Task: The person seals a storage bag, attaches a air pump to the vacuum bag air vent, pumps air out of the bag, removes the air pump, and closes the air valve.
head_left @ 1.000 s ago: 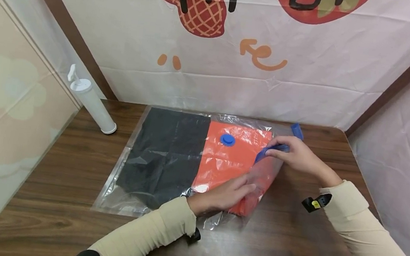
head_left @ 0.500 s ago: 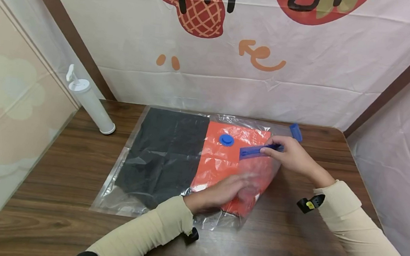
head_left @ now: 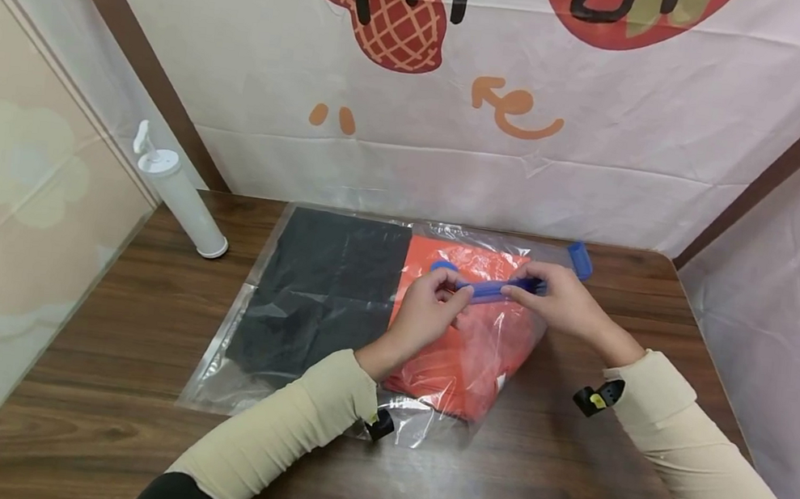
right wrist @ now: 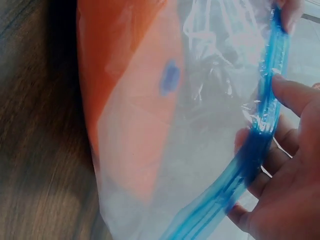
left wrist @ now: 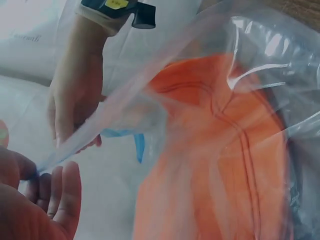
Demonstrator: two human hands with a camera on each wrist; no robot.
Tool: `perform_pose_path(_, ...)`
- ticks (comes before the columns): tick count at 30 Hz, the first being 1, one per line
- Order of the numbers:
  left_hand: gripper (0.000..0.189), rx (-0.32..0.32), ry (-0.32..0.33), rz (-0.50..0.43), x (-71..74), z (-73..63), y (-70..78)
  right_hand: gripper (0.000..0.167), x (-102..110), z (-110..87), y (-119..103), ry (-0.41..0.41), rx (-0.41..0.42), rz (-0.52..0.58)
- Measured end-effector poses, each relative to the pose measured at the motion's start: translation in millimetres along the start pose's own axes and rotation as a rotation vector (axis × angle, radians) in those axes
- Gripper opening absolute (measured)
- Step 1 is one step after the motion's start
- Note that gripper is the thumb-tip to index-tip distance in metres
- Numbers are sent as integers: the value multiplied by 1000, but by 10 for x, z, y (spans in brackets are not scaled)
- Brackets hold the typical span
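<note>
A clear vacuum storage bag (head_left: 210, 384) lies on the table with folded dark cloth (head_left: 322, 290) and orange cloth (head_left: 431, 367) inside. Its blue zip strip (head_left: 488, 290) is lifted over the orange part. My left hand (head_left: 422, 313) pinches the strip's near end between thumb and fingers. Farther right along the strip, my right hand (head_left: 563, 299) pinches it too, and in the right wrist view the fingers curl around the blue zip strip (right wrist: 250, 150). The bag's round blue valve (head_left: 445, 266) is partly hidden behind my left hand. A blue end piece (head_left: 578, 260) shows beyond my right hand.
A white hand pump (head_left: 185, 202) stands at the back left of the wooden table (head_left: 104, 348). Printed fabric (head_left: 393, 176) hangs right behind the table's back edge, with more fabric at both sides.
My left hand has risen off the orange part of the bag and now pinches the zip strip. My right hand keeps its hold; the strip's loose end has swung left and up.
</note>
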State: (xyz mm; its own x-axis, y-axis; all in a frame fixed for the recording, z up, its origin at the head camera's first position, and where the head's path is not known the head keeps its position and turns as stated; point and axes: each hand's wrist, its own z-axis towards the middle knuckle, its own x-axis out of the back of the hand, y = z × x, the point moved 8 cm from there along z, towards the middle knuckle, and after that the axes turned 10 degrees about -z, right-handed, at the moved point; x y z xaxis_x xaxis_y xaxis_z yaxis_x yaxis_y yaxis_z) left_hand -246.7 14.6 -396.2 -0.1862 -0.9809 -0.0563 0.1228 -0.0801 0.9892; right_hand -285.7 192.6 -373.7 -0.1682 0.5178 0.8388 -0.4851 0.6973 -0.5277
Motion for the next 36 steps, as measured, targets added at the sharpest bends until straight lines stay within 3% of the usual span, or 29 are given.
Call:
perform_pose_path(8,20,49,-27,86,-14,31,-66,6,-44,82,-124,-44,78,35)
perform_pose_path(14,18,29,-51,225,-57,22,-52,5,-104,113,-221,-94,92,11)
perform_pose_path(20,13,-15,-56,312,-80,14,-37,4,-196,127,-351,-129,167,-15)
perform_pose_path(36,12,-3,-70,306,-65,-34,-91,5,-241,97,-454,-93,166,-18)
